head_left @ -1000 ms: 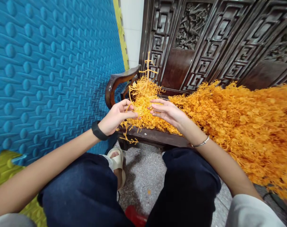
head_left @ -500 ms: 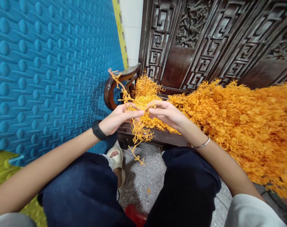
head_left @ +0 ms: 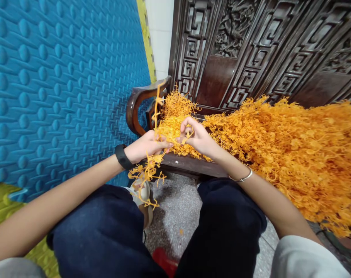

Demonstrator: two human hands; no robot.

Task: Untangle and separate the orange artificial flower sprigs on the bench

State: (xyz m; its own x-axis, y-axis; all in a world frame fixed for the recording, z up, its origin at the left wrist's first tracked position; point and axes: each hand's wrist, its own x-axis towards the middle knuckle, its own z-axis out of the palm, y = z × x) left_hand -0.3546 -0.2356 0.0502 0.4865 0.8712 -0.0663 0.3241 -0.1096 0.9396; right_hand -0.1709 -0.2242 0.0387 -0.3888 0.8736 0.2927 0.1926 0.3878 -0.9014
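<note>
A thin orange plastic flower stem with small side sprigs passes through my left hand, whose fingers are closed round it. One end rises above that hand; the other dangles over the foot below. My right hand is just to the right, thumb and fingers pinched on a small orange sprig. Whether that sprig is joined to the stem cannot be made out against the orange behind. Beneath and behind both hands lies a small heap of orange sprigs on the dark wooden bench.
A large mass of orange artificial flowers spreads along the bench on the right. The curved armrest stands at left, beside a blue textured mat. Carved wooden panels rise behind. Something red is on the speckled floor.
The stem has turned, its upper end now nearly upright and its lower part swung left. My right hand has gone from loosely spread fingers to a pinch.
</note>
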